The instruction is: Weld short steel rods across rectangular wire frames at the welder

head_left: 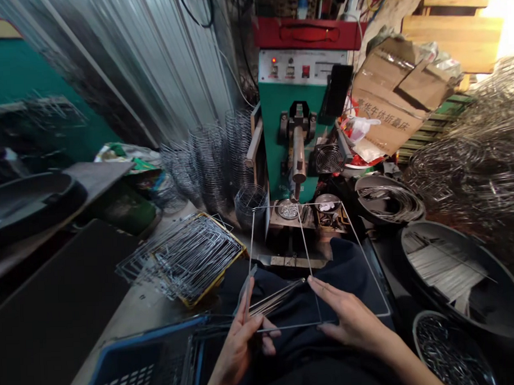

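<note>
1. Head view: the left hand point(241, 340) grips the wire frame point(309, 263) at its near corner, plus short rods point(277, 297).
2. The right hand point(349, 318) pinches the frame's near edge.
3. The frame lies over the lap, before the green welder point(296, 118).

The rods point(277, 297) in the left hand point(241, 342) are too fine to count.
</note>
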The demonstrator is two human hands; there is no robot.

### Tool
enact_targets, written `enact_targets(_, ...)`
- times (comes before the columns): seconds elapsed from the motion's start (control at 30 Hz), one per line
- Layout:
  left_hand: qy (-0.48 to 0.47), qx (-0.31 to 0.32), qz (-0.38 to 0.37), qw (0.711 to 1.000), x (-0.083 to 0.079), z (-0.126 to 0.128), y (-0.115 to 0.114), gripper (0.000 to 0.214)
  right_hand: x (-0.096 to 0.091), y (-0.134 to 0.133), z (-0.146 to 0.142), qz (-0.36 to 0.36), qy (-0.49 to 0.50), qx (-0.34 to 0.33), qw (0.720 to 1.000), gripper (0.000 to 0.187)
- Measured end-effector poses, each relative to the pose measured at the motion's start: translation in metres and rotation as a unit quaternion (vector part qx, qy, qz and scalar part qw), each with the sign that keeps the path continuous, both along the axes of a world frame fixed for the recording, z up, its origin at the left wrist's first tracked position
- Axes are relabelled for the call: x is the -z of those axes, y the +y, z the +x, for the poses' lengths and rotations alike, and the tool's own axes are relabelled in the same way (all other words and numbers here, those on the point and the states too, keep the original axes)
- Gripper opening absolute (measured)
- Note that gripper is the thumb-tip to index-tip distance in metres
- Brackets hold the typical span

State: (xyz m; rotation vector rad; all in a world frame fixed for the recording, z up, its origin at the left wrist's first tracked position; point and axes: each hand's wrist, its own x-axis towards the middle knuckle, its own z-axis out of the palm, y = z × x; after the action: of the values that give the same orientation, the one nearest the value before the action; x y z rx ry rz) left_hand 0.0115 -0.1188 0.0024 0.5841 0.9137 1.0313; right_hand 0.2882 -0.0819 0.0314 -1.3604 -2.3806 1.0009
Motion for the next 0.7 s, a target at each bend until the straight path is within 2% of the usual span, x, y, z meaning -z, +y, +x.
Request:
enact_targets(0.33,-0.015,-0.002,0.020,1.000,0.007,0.001,-0.001,0.085,0.001,0.002,0.002,0.012,0.031,-0.002,0.999,0.097)
enact_targets(0.7,-0.016,-0.003,0.014,1.000,0.001,0.002,0.008,0.086,0.001,0.012,0.005,0.021,0.030,-0.002,0.999,0.096)
